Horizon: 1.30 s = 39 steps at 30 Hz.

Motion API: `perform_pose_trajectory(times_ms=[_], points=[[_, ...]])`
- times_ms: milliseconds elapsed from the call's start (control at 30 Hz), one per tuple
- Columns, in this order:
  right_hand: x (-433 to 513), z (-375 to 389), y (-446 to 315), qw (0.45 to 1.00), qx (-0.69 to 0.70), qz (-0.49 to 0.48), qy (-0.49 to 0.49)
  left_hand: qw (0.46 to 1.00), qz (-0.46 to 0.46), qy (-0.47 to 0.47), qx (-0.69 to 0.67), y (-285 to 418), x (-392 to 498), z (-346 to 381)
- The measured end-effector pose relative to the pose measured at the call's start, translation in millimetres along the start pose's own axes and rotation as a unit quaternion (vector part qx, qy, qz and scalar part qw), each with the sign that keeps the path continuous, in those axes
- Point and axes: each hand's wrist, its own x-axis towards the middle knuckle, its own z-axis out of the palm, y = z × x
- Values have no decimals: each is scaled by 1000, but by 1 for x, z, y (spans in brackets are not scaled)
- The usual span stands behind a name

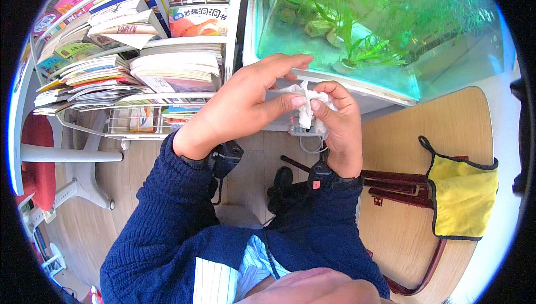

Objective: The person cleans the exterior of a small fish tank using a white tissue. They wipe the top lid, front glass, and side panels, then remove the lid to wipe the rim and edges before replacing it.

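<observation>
A crumpled white tissue or thin cloth (307,98) is pinched between both thumbs and fingers, just before the front edge of a fish tank (368,82). My left hand (255,98) holds its left part with the thumb, the index finger stretched out above it. On the tissue's right side, my right hand (341,123) grips with thumb and curled fingers. Below the tissue, partly hidden, is a small clear device (297,130) with a pale cable. Green plants (360,52) and stones show in the tank's water.
At the left stands a white rack (146,136) packed with books and booklets (176,69). A yellow cloth with dark trim (460,199) hangs on a wooden panel (389,228) at the right. A red chair (42,157) and a white table leg (75,153) are at far left.
</observation>
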Motion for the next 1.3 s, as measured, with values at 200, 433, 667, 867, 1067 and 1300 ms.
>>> perform_pose_trajectory(times_ms=[200, 433, 667, 867, 1067, 1300], points=[[-3, -15, -7, 988, 25, -85, 124, 982, -130, 44, -129, -3, 0, 2], [-23, 16, 6, 829, -401, -351, 169, 954, -170, 14, -247, 7, -2, 35], [-15, -9, 15, 718, -540, -407, 167, 949, -253, -69, -174, 11, -2, 3], [14, -52, 28, 576, -674, -453, 92, 977, -155, 83, -118, 14, 1, 12], [8, -154, 11, 529, -702, -380, 288, 983, -137, 82, -93, 15, -3, 7], [8, -180, 16, 572, -636, -359, 373, 990, -98, 104, -14, 16, -3, 7]])
